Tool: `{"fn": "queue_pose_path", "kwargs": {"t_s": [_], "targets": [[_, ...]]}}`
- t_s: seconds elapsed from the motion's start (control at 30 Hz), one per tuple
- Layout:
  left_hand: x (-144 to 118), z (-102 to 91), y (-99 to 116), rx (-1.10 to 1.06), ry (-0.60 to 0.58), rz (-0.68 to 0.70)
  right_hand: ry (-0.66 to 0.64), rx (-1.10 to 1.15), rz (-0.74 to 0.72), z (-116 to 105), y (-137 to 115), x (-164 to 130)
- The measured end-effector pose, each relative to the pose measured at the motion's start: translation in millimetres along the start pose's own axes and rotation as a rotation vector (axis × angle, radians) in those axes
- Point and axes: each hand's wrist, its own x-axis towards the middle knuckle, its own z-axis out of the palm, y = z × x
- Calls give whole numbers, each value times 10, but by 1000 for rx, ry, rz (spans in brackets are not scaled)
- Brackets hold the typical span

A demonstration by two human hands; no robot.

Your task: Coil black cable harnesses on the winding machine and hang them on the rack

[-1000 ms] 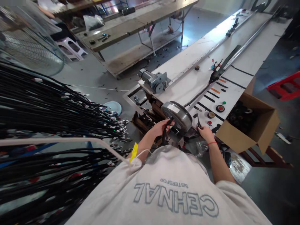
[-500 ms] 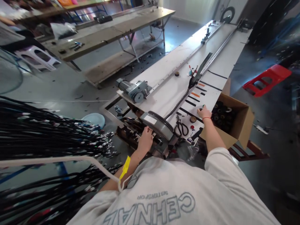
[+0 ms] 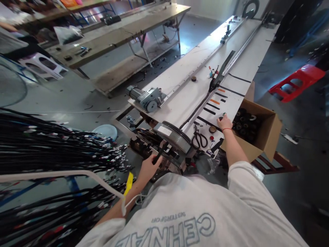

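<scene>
My left hand (image 3: pixel 149 168) is closed on the end of a black tape strip (image 3: pixel 159 153), which runs up into the machine by the table's near end. Beside it sits a large grey wheel (image 3: pixel 174 138) with a white label. My right hand (image 3: pixel 225 123) rests at the table's right edge, fingers curled round a small dark thing with a green spot that I cannot make out. Near that hand lie a tape roll (image 3: pixel 212 129), a red button (image 3: pixel 211 138) and black-handled scissors (image 3: pixel 199 140). Black and orange tape pieces (image 3: pixel 215 101) stick to the white tabletop (image 3: pixel 177 92).
An open cardboard box (image 3: pixel 269 137) of dark rolls stands against the table's right side. Black cable bundles (image 3: pixel 64 147) hang at left. A grey motor (image 3: pixel 146 97) sits on the table's left corner. A red stool (image 3: pixel 296 84) lies on the floor at right.
My left hand has drawn back toward my body and down-left, and a black tape strip now shows between it and the machine. The right hand has stayed in place.
</scene>
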Motion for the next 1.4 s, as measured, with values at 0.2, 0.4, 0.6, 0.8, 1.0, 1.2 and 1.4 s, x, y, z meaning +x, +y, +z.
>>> {"fn": "queue_pose_path", "kwargs": {"t_s": [0.2, 0.4, 0.6, 0.8, 1.0, 1.2, 1.4], "targets": [[-203, 14, -238, -49, -308, -57, -14, 3, 6, -1, -2, 22], [-208, 119, -209, -304, -358, -29, -17, -14, 0, 8, -10, -5], [-10, 194, -163, -246, -311, 14, -64, -22, 29, -139, -57, 30], [343, 190, -106, -504, -407, 18, 58, 277, -279, -420, -520, -671], [544, 58, -66, -793, -362, -14, -441, 728, -1067, 287, -1027, -2591], [486, 59, -59, -749, -354, 127, -215, 676, -784, 947, -1534, -2592], [516, 163, -117, -702, -323, 171, -173, 790, -789, 1047, -1590, -2340]]}}
